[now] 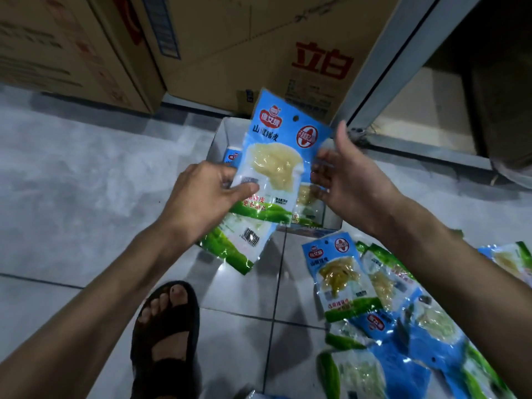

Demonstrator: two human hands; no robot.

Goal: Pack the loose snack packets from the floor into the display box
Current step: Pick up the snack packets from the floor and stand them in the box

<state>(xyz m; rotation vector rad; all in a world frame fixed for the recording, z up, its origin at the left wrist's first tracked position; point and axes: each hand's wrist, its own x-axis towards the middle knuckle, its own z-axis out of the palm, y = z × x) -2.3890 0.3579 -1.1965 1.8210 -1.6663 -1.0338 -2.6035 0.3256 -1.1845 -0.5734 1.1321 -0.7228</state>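
My left hand (207, 194) grips a small stack of blue-and-green snack packets (279, 159) by their lower left side, thumb across the front one, above the display box. The top packet stands upright, face toward me. My right hand (345, 177) is beside the stack's right edge, fingers spread and thumb up, its fingertips at the packet's edge. The white display box (218, 136) lies on the floor just behind the stack, with packets inside it. Several loose packets (342, 277) lie on the tiles at the lower right.
Large cardboard cartons (259, 53) stand against the back, just behind the box. A metal door frame (383, 82) runs diagonally at the right. My foot in a black sandal (167, 326) rests on the tiled floor at bottom centre.
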